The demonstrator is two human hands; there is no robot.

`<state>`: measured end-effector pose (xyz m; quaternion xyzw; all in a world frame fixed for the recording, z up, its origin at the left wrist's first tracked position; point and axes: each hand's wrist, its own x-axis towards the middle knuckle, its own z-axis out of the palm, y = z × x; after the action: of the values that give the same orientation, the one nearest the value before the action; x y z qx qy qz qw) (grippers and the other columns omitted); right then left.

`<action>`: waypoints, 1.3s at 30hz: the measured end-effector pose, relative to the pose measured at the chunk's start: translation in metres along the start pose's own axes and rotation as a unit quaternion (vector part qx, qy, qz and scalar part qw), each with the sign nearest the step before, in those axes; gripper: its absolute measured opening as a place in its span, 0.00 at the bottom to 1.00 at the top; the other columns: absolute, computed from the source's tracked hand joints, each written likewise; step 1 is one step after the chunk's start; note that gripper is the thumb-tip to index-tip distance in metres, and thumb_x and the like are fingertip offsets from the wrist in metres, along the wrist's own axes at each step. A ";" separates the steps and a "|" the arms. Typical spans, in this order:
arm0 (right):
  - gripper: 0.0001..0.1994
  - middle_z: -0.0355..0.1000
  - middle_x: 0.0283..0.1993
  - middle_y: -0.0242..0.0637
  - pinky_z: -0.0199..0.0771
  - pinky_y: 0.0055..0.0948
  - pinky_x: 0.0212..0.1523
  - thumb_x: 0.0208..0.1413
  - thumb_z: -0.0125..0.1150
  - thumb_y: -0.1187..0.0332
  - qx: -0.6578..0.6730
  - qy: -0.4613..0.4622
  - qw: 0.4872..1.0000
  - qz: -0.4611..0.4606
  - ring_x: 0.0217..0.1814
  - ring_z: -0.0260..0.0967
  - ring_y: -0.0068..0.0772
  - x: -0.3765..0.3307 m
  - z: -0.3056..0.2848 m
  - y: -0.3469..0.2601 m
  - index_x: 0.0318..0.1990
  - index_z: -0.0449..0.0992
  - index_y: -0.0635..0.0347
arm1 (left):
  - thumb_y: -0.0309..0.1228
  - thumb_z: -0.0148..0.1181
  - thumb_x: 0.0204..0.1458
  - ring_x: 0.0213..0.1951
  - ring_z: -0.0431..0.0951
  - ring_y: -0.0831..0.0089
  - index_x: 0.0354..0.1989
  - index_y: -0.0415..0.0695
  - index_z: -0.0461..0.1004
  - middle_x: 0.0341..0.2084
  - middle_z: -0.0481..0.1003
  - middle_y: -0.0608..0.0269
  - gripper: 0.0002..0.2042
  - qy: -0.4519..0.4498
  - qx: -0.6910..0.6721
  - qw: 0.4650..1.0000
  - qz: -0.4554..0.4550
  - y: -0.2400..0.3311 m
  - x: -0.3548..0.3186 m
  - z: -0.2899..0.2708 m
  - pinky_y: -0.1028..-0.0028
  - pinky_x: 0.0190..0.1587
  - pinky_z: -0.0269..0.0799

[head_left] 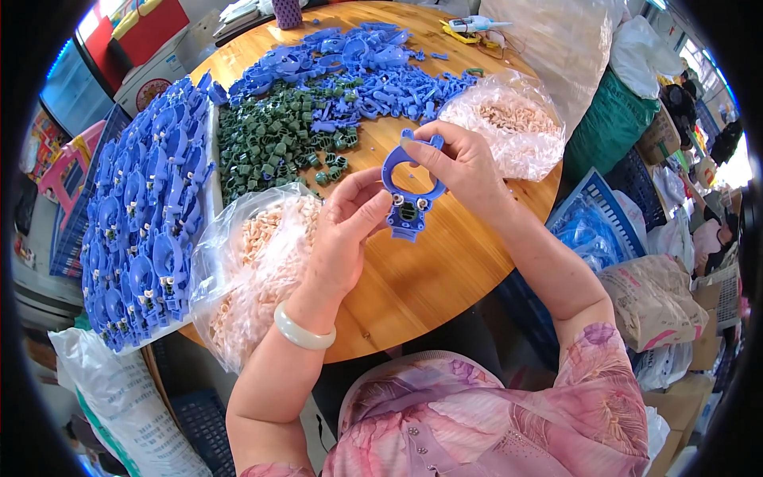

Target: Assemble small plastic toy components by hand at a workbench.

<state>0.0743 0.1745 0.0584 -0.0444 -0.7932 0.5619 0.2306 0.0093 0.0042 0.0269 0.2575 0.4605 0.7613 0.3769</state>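
Between my two hands is a blue plastic toy body part (406,226) with a large ring at its top, a dark green piece set in its middle and small pale pieces beside that. My right hand (465,163) pinches the ring near its upper prongs. The fingers of my left hand (350,226) are closed on the part's left side, below the ring. The part is held above the round wooden table (413,294). Beside my left wrist lies a clear bag of small pale pink pieces (270,246). Past my right hand sits another clear bag of pale pieces (509,119).
Dark green pieces (270,135) are heaped on the table, with loose blue parts (334,60) behind them. At left, a tray holds rows of assembled blue parts (143,222). A glue-gun-like tool (477,25) lies at the far edge. Sacks (652,298) and a blue basket (592,215) stand right.
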 end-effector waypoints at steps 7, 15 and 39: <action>0.11 0.66 0.18 0.23 0.56 0.16 0.19 0.54 0.60 0.61 0.000 0.020 1.000 -0.013 0.20 0.56 0.09 -0.003 0.006 0.006 0.34 0.75 0.61 | 0.45 0.39 0.61 0.44 0.75 0.64 0.57 0.38 0.59 0.46 0.71 0.52 0.24 -0.035 -0.063 0.997 -0.012 -0.001 0.003 -0.003 0.67 0.46 0.72; 0.09 0.68 0.33 0.26 0.60 0.13 0.26 0.51 0.62 0.70 -0.065 -0.002 0.988 -0.140 0.27 0.60 0.11 -0.004 0.004 0.012 0.39 0.73 0.62 | 0.42 0.38 0.62 0.44 0.75 0.59 0.59 0.39 0.58 0.47 0.70 0.51 0.23 -0.076 -0.152 0.984 -0.046 0.001 -0.001 0.007 0.66 0.47 0.72; 0.09 0.66 0.48 0.36 0.64 0.35 0.48 0.38 0.68 0.72 -0.268 0.058 0.912 -0.303 0.51 0.63 0.41 -0.032 0.009 -0.005 0.30 0.76 0.54 | 0.37 0.46 0.60 0.42 0.74 0.77 0.56 0.42 0.63 0.44 0.72 0.62 0.18 -0.021 -0.132 0.991 0.021 -0.001 -0.001 0.000 0.75 0.44 0.72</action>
<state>0.1000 0.1543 0.0507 0.1056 -0.8746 0.2273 0.4150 0.0107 0.0034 0.0260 0.2312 0.3420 0.8176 0.4013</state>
